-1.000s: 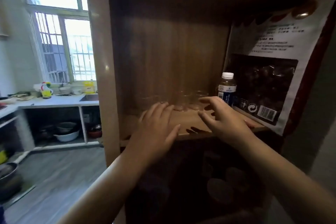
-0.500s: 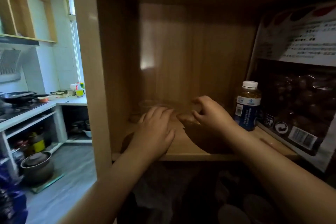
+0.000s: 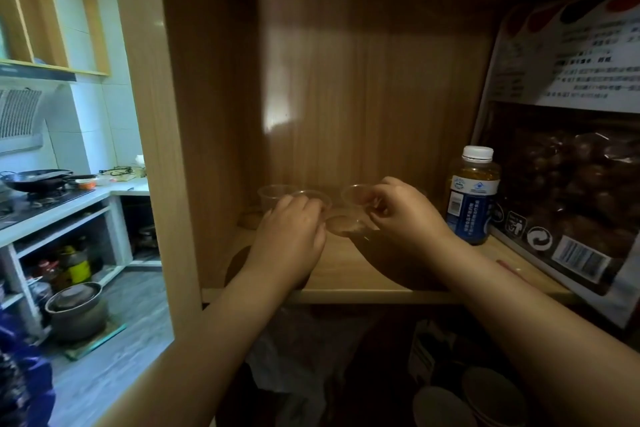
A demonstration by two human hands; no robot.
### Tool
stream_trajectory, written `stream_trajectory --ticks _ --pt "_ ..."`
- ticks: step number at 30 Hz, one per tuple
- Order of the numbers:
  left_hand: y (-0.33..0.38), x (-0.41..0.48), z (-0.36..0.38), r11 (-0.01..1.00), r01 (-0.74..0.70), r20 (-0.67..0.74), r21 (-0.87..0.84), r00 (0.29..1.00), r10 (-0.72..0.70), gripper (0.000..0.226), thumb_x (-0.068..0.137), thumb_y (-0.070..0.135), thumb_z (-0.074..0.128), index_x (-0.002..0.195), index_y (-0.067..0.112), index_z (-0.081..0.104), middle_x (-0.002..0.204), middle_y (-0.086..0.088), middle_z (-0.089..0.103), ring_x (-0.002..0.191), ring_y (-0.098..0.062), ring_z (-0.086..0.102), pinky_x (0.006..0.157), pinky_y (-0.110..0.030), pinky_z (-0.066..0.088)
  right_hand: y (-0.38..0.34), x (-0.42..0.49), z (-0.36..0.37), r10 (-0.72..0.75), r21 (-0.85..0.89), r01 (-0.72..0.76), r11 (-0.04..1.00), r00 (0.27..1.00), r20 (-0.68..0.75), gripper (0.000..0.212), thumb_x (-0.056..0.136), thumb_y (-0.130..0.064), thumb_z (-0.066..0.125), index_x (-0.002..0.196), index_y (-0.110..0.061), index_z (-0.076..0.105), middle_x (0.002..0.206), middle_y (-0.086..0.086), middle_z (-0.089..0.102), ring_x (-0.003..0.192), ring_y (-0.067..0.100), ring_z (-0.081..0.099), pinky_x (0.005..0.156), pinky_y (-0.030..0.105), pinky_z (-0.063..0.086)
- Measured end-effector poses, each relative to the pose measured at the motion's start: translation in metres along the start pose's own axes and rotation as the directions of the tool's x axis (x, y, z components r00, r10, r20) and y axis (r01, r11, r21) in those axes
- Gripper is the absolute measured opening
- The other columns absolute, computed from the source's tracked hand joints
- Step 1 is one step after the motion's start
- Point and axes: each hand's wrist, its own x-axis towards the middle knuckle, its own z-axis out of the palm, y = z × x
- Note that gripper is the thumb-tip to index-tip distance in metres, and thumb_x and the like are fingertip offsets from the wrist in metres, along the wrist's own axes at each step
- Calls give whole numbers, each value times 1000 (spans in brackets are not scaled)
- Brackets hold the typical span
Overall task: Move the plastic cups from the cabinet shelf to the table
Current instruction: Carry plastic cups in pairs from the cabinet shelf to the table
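Small clear plastic cups stand on the wooden cabinet shelf [image 3: 349, 279]. My right hand [image 3: 403, 215] pinches the rim of one clear cup [image 3: 353, 206], which is tilted and lifted slightly off the shelf. My left hand [image 3: 289, 236] has its fingers curled over a second clear cup [image 3: 313, 199]. A third clear cup [image 3: 272, 196] stands behind it at the back left, untouched. The cups' lower parts are partly hidden by my fingers.
A bottle with a white cap and blue label [image 3: 471, 198] stands right of my right hand. A large food bag [image 3: 568, 163] leans on the shelf's right side. The cabinet's left wall [image 3: 207, 149] is close. A kitchen counter with a wok [image 3: 38, 180] lies left.
Both hands reached deeper into the shelf. My right hand took hold of a cup and tipped it up; my left hand closed over another cup.
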Motion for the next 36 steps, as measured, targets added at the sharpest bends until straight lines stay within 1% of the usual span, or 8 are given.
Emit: stream_trajectory --ticks 5,11,16,21,25,30,33,36 --pt "4 -5 -2 1000 -31 -26 3 999 31 13 88 21 52 91 14 62 95 -3 61 94 -18 50 74 -27 38 -6 -16 -12 -37 31 37 999 999 -6 18 83 -18 64 100 -22 65 95 -13 52 84 4 55 66 15 45" --pt "12 -20 -18 997 -80 -37 -25 996 79 13 88 22 51 87 14 62 88 -1 60 86 -15 48 68 -24 38 -20 -46 -28 -52 38 55 998 996 -67 13 82 -24 65 94 -28 62 97 -14 53 86 0 54 63 13 47" --pt "17 -38 -38 991 -127 -50 -31 991 125 14 88 21 51 83 11 60 84 -3 59 82 -17 47 63 -27 39 -44 -71 -36 -120 -2 121 993 989 -86 9 80 -32 64 87 -30 58 96 -13 51 83 4 54 64 21 52" --pt "18 -55 -62 987 -153 -55 -41 987 150 14 88 24 51 83 14 60 82 -1 59 79 -14 47 61 -25 36 -68 -92 -38 -137 -16 136 991 982 -128 12 79 -30 66 88 -25 60 97 -9 53 81 4 53 62 18 49" --pt "11 -76 -84 986 -164 -63 -20 985 163 16 87 24 52 81 12 60 80 -5 60 78 -21 48 63 -36 43 -96 -103 -36 -164 -4 165 986 977 -140 12 80 -30 64 88 -21 61 95 -8 52 79 6 54 60 18 49" --pt "-11 -116 -123 992 -122 -91 44 988 125 16 84 23 51 78 11 59 80 -8 61 79 -26 52 66 -41 46 -145 -113 -20 -212 35 222 974 960 -182 20 80 -42 55 86 -24 63 90 -10 53 75 5 56 60 24 53" --pt "-33 -147 -152 995 -49 -92 84 994 57 17 86 24 48 82 12 60 88 -5 65 83 -28 55 69 -39 46 -188 -114 0 -230 132 265 955 945 -234 13 79 -38 61 82 -26 64 84 -11 51 69 4 55 57 26 50" --pt "-68 -182 -189 990 18 -103 138 995 -4 14 86 21 53 77 12 60 76 -5 63 76 -28 54 63 -38 47 -242 -113 26 -223 284 279 917 951 -212 7 78 -32 69 77 -27 63 83 -11 54 69 7 57 59 32 51"
